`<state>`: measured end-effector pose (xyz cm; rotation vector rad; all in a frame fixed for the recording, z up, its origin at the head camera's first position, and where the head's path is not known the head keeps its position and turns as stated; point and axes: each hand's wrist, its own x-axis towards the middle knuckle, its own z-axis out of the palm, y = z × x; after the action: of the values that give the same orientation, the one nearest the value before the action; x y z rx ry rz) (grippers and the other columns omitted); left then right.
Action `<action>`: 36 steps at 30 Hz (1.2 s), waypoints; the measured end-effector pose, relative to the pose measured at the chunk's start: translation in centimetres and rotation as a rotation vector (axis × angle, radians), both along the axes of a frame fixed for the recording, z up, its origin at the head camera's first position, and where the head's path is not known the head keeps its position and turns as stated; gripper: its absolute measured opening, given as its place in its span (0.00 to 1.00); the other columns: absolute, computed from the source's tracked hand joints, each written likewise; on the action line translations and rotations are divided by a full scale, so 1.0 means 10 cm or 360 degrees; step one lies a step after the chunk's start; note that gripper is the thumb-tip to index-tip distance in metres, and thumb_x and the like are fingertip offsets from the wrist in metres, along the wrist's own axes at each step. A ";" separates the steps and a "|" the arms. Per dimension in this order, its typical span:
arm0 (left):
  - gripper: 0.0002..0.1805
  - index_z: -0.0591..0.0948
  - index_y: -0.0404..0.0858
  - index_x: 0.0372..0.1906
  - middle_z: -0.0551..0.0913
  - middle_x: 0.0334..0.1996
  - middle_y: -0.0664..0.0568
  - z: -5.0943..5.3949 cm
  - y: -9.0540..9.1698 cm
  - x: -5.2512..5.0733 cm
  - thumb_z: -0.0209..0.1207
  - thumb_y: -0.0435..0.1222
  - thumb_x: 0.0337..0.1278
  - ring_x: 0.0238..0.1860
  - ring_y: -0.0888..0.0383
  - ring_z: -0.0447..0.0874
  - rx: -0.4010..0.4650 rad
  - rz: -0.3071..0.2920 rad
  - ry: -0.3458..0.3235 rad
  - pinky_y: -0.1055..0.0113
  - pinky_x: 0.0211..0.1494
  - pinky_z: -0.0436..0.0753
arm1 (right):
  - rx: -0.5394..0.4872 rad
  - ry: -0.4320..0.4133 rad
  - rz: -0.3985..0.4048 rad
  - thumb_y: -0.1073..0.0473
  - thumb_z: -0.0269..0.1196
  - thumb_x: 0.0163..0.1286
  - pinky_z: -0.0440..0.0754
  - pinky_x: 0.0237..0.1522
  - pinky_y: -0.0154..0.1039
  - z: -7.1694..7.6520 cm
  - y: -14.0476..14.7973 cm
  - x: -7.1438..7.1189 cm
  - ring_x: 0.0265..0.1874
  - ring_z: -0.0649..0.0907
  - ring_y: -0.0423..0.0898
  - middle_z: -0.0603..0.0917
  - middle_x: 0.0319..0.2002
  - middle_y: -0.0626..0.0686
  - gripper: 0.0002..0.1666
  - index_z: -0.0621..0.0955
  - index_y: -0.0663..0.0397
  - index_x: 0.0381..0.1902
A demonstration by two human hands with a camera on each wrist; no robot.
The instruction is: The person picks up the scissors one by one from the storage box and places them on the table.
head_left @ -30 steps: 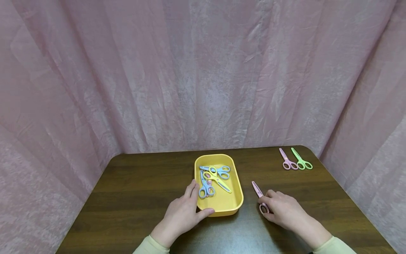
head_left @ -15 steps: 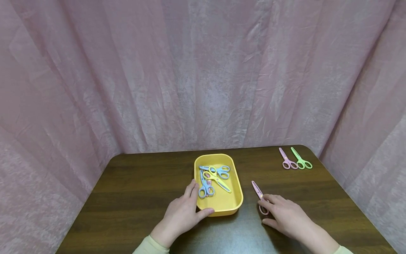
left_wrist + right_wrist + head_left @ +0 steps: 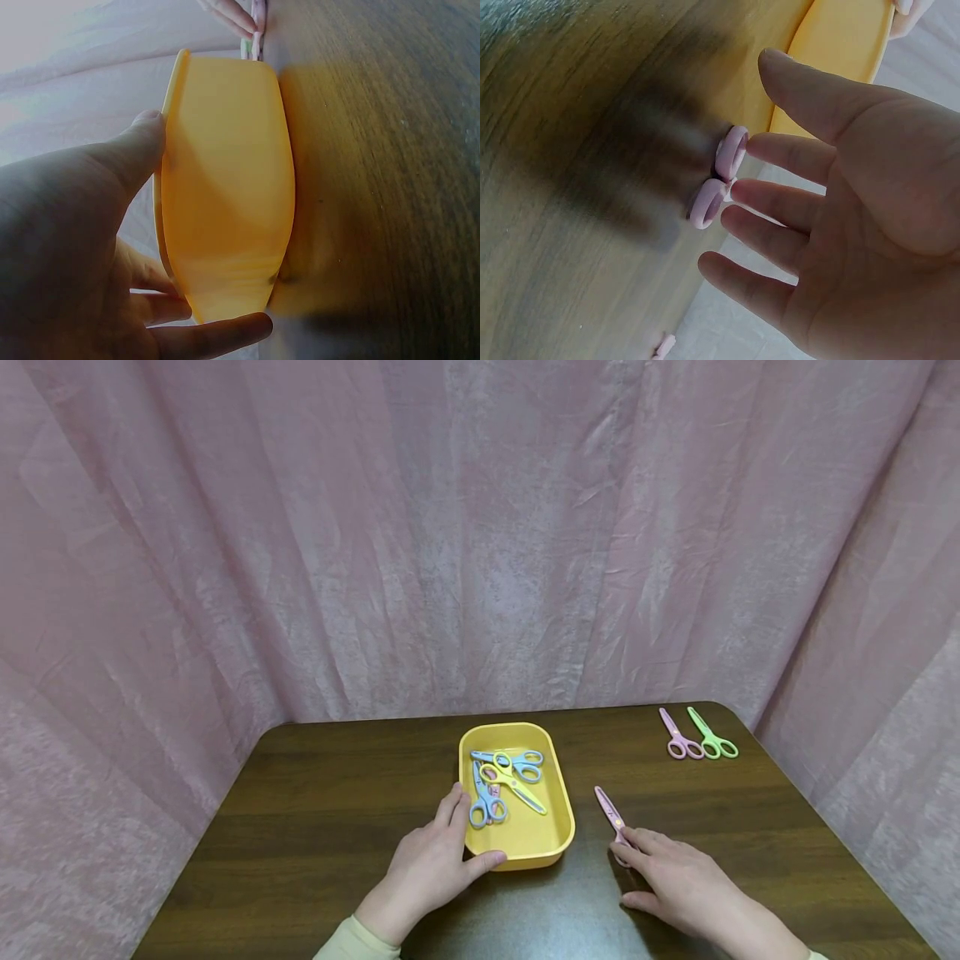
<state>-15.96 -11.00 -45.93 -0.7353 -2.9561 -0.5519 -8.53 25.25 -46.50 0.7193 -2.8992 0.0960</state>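
Observation:
In the head view, my left hand [image 3: 431, 868] rests on the near left corner of a yellow tray [image 3: 558, 852], thumb on the near rim and fingers along the left side. The left wrist view shows those fingers nearly straight against the tray wall [image 3: 229, 172]. My right hand [image 3: 675, 878] has its fingers spread over the handles of pink scissors [image 3: 611, 812], which lie on the table, tips pointing away. Up close in the right wrist view, fingertips touch or nearly touch the pink handle rings [image 3: 724, 154]; the thumb stands apart. The blades are hidden there.
The tray holds yellow scissors [image 3: 530, 798], blue scissors [image 3: 481, 783], other blue scissors [image 3: 486, 757] and a partly covered pink pair. Mauve scissors [image 3: 671, 727] and green scissors [image 3: 701, 727] lie at the table's far right. A pink curtain [image 3: 480, 568] hangs behind the table.
My right hand has loosened from the pink scissors, its thumb and fingers spreading as it shifts slightly nearer. The scissors stay almost in place. My left hand and the tray look unchanged.

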 end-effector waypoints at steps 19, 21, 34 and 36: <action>0.57 0.68 0.32 0.83 0.66 0.83 0.36 -0.01 0.00 0.00 0.66 0.71 0.66 0.23 0.51 0.80 -0.0005 -0.0002 0.0005 0.55 0.30 0.81 | 0.0014 -0.0094 -0.0033 0.40 0.81 0.65 0.83 0.61 0.62 0.01 -0.02 0.02 0.64 0.85 0.63 0.84 0.68 0.63 0.39 0.86 0.53 0.68; 0.57 0.68 0.33 0.83 0.66 0.83 0.37 -0.01 -0.01 0.00 0.66 0.71 0.66 0.23 0.51 0.81 -0.0007 0.0002 0.0002 0.54 0.30 0.81 | 0.0009 -0.0099 -0.0036 0.40 0.81 0.65 0.83 0.61 0.62 0.01 -0.02 0.02 0.64 0.85 0.63 0.84 0.68 0.63 0.39 0.86 0.53 0.68; 0.56 0.68 0.32 0.83 0.66 0.83 0.36 0.00 0.00 0.01 0.67 0.69 0.67 0.23 0.51 0.79 -0.0007 0.0004 -0.0016 0.55 0.29 0.80 | -0.0016 -0.0073 -0.0026 0.42 0.82 0.64 0.84 0.59 0.62 -0.01 0.01 -0.04 0.63 0.86 0.62 0.84 0.67 0.63 0.38 0.87 0.54 0.66; 0.56 0.68 0.32 0.83 0.65 0.83 0.36 0.00 0.01 0.01 0.67 0.69 0.67 0.23 0.51 0.80 -0.0008 0.0003 -0.0016 0.55 0.29 0.80 | -0.0019 -0.0075 -0.0035 0.42 0.82 0.64 0.84 0.59 0.62 -0.01 0.01 -0.05 0.63 0.86 0.62 0.84 0.67 0.63 0.38 0.87 0.54 0.66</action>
<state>-15.90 -10.93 -45.90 -0.7322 -2.9683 -0.5503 -9.08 25.36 -46.63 0.6919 -2.9478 0.1297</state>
